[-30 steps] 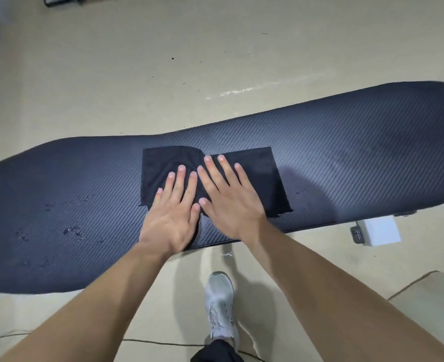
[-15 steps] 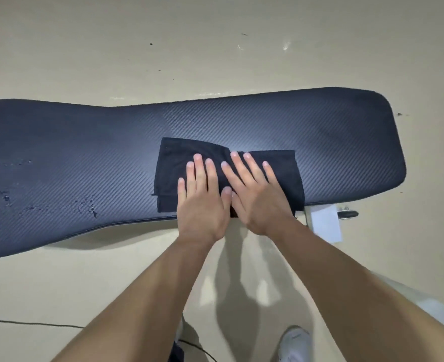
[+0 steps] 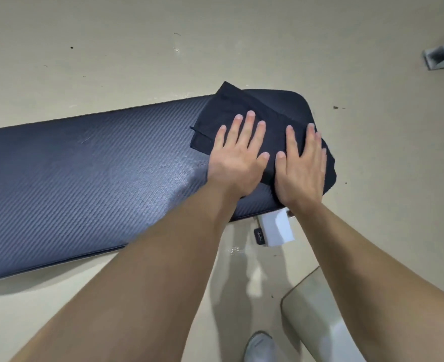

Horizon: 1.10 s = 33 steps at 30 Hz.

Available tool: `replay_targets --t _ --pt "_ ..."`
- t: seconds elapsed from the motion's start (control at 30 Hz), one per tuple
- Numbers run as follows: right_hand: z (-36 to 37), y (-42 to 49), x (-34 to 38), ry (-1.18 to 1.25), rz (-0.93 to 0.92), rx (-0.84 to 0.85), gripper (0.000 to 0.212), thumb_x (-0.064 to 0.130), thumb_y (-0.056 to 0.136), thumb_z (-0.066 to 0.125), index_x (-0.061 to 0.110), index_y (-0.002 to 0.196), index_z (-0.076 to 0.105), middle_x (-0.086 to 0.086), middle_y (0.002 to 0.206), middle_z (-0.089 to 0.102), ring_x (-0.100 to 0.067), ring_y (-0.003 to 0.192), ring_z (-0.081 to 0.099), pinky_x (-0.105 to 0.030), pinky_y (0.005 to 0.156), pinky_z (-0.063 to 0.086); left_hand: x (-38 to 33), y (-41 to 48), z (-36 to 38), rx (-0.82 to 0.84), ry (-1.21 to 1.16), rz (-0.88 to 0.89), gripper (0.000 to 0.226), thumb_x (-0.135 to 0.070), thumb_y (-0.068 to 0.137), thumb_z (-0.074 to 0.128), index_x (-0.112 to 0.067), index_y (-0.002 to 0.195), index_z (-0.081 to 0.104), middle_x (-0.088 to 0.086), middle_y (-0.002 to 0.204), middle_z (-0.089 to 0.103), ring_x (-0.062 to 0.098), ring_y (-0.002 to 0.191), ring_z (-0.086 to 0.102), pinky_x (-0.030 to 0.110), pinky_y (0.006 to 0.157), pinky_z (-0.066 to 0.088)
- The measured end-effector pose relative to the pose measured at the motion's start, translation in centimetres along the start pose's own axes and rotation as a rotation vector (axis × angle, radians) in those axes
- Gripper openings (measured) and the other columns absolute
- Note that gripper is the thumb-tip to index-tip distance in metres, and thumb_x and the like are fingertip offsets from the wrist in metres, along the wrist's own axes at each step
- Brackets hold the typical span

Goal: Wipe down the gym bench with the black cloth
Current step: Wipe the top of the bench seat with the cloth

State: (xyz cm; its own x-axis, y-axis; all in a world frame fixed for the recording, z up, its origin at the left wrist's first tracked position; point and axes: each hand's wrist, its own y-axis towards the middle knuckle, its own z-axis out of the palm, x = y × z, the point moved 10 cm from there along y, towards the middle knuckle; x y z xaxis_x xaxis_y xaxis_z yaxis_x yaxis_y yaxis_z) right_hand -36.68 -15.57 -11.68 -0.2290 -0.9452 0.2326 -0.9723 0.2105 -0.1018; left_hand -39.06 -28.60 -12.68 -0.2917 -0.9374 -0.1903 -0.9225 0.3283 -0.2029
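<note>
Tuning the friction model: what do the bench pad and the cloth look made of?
The bench pad looks like dark vinyl or synthetic leather: embossed diagonal carbon-fibre-style weave, slight sheen, one paler smeared patch. The cloth looks like soft matte black fabric: it lies folded and shows a hem; fibre unclear.

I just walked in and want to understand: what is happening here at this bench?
A person is wiping the gym bench with the black cloth. The left hand and the right hand press flat on it, side by side, fingers straight. The cloth lies at the bench's end on the right of the picture, one corner past the far edge.
</note>
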Motion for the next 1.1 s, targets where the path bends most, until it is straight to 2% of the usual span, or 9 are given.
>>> replay_targets --t 0.07,0.13,0.23,0.3,0.4,0.63,0.83,0.97,1.1 --pt "0.3 -0.3 -0.9 -0.043 0.088 0.006 0.059 0.044 0.1 0.026 0.031 0.157 0.015 -0.01 0.166 0.005 -0.03 0.152 0.003 -0.05 0.122 0.003 0.3 -0.2 -1.1 -0.065 0.026 0.047 0.066 -0.049 0.097 0.03 -0.019 0.155 0.022 0.008 0.165 0.011 0.026 0.15 0.016 0.046 0.118 0.019" --pt "0.8 -0.2 -0.9 -0.093 0.11 0.049 0.061 0.046 0.101 0.023 0.031 0.158 0.006 -0.012 0.166 0.0 -0.032 0.152 -0.001 -0.05 0.122 0.002 1.1 -0.1 -2.4 -0.108 0.057 0.082 0.061 -0.049 0.091 0.04 -0.017 0.143 0.043 0.01 0.157 0.034 0.029 0.135 0.039 0.044 0.102 0.034" --pt "1.6 0.5 1.4 -0.127 0.056 0.151 0.062 0.047 0.102 0.017 0.029 0.158 -0.005 -0.01 0.166 -0.011 -0.03 0.152 -0.011 -0.05 0.122 -0.001 3.4 1.5 -4.7 -0.123 0.105 0.077 0.048 -0.048 0.091 0.042 -0.016 0.125 0.053 0.009 0.138 0.049 0.029 0.115 0.047 0.042 0.089 0.036" --pt "2.1 1.5 4.1 -0.135 0.0 0.193 0.063 0.048 0.102 0.015 0.029 0.157 -0.008 -0.008 0.165 -0.017 -0.028 0.151 -0.016 -0.048 0.122 -0.005 5.0 2.5 -5.1 -0.102 0.119 0.062 0.047 -0.048 0.097 0.035 -0.014 0.127 0.05 0.009 0.14 0.045 0.03 0.127 0.04 0.044 0.102 0.034" --pt "3.1 3.0 10.4 -0.151 -0.078 0.2 0.063 0.046 0.102 0.013 0.025 0.157 -0.009 -0.011 0.164 -0.019 -0.029 0.151 -0.017 -0.048 0.122 -0.005 9.6 2.0 -4.0 -0.04 0.043 0.022 0.058 -0.043 0.101 0.027 -0.012 0.15 0.029 0.011 0.162 0.019 0.029 0.151 0.012 0.044 0.122 0.011" --pt "7.3 1.5 25.4 -0.204 -0.277 0.214 0.065 0.047 0.102 0.009 0.02 0.156 -0.013 -0.011 0.164 -0.019 -0.028 0.151 -0.017 -0.049 0.122 -0.004 25.8 -3.6 -4.3 0.099 0.053 -0.213 0.069 -0.049 0.1 0.008 -0.01 0.157 -0.001 0.014 0.165 -0.004 0.026 0.152 -0.004 0.042 0.123 0.001" --pt "10.9 -4.8 38.8 -0.161 -0.5 0.265 0.065 0.047 0.101 0.012 0.019 0.157 -0.007 -0.008 0.165 -0.013 -0.027 0.152 -0.012 -0.049 0.122 -0.003 36.8 -12.8 -5.0 0.075 0.078 -0.344 0.069 -0.045 0.099 0.008 -0.007 0.156 -0.003 0.014 0.165 -0.003 0.028 0.152 -0.005 0.044 0.123 0.006" --pt "12.6 -9.6 42.3 -0.186 -0.619 0.314 0.064 0.046 0.102 0.012 0.019 0.157 -0.006 -0.009 0.164 -0.016 -0.028 0.151 -0.015 -0.05 0.121 -0.002 39.7 -18.7 -3.7 0.136 0.099 -0.438 0.069 -0.044 0.1 0.007 -0.007 0.154 -0.015 0.012 0.162 -0.021 0.026 0.151 -0.015 0.045 0.123 0.005" --pt "12.6 -14.8 41.3 -0.203 -0.738 0.336 0.064 0.045 0.102 0.015 0.019 0.158 0.0 -0.008 0.166 -0.011 -0.027 0.152 -0.01 -0.049 0.121 0.001 38.0 -23.7 -2.4 0.126 0.056 -0.538 0.07 -0.044 0.101 0.011 -0.004 0.154 -0.012 0.014 0.162 -0.02 0.028 0.151 -0.013 0.046 0.122 0.006"
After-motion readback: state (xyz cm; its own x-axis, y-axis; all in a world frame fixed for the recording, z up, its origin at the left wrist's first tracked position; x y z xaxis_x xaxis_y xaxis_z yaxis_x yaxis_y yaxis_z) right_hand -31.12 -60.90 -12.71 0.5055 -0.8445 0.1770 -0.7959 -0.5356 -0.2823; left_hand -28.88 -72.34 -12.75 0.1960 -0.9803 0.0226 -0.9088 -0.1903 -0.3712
